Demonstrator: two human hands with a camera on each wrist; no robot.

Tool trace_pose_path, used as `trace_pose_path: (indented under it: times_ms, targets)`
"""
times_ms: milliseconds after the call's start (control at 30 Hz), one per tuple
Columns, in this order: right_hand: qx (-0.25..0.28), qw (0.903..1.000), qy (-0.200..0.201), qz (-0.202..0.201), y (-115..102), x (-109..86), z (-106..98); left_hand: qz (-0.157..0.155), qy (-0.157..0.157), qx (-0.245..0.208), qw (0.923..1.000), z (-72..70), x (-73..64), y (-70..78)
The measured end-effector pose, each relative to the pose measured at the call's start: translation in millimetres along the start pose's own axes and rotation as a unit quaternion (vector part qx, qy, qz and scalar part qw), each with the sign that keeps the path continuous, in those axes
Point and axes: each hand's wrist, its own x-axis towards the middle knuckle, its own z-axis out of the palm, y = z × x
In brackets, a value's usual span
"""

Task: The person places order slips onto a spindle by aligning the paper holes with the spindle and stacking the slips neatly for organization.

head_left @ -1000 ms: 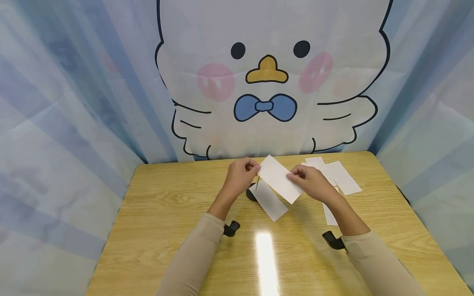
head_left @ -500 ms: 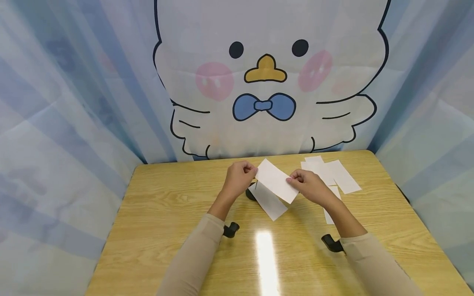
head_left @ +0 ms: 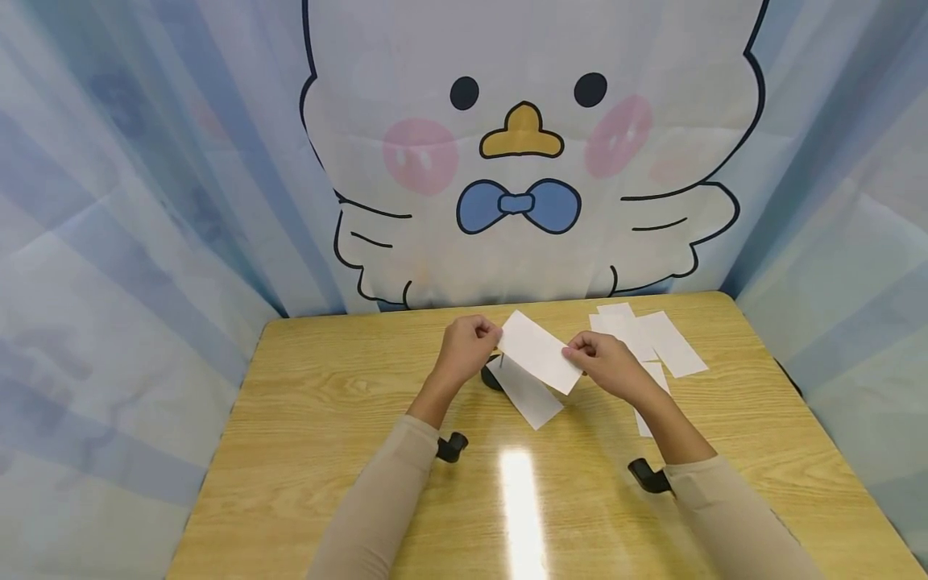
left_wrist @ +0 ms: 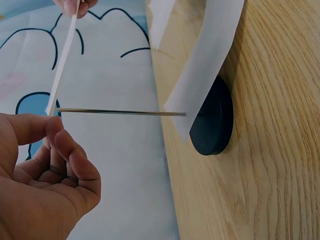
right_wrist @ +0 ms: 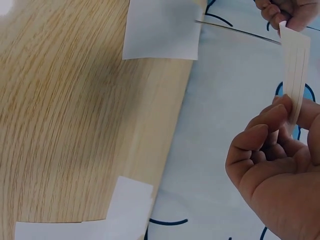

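Observation:
Both hands hold one white paper slip (head_left: pixel 542 354) in the air by its edges. My left hand (head_left: pixel 467 350) pinches its left corner between thumb and forefinger; my right hand (head_left: pixel 609 364) pinches its right edge. Below the slip stands a bill spike, with a round black base (left_wrist: pixel 220 117) and a thin metal spike (left_wrist: pixel 120 112). In the left wrist view the spike's tip is right at the slip, beside the left fingertips. Another white slip (head_left: pixel 525 396) is pierced by the spike low down, slanting over the base and partly covering it. Faint lines show on the held slip (right_wrist: pixel 296 62).
Several white paper slips (head_left: pixel 670 345) lie overlapping at the back right of the wooden table (head_left: pixel 326 459), some partly behind the right forearm. A printed curtain (head_left: pixel 522 258) hangs right behind the table's back edge. Black camera mounts (head_left: pixel 648 477) stick out from the wrists.
The held slip has moved slightly left and tipped flatter over the spike. My right hand has shifted a little down with it. The pierced slip stays in place.

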Motion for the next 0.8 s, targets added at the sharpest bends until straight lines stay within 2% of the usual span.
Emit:
trace_pose_path:
  times_ms: [267, 567, 800]
  targets:
    - [0.004, 0.9999, 0.015, 0.006, 1.5, -0.6, -1.2, 0.005, 0.004, -0.007, 1.0000, 0.4, 2.0, 3.2]
    - [0.005, 0.9997, 0.012, 0.018, 3.9, 0.9, 0.5, -0.008, 0.002, -0.015, 0.9998, 2.1, 4.1, 0.1]
    - [0.009, 0.9998, 0.015, 0.011, 5.2, -0.4, -0.2, 0.000, 0.003, -0.016, 0.9999, 2.2, 2.9, -0.1]
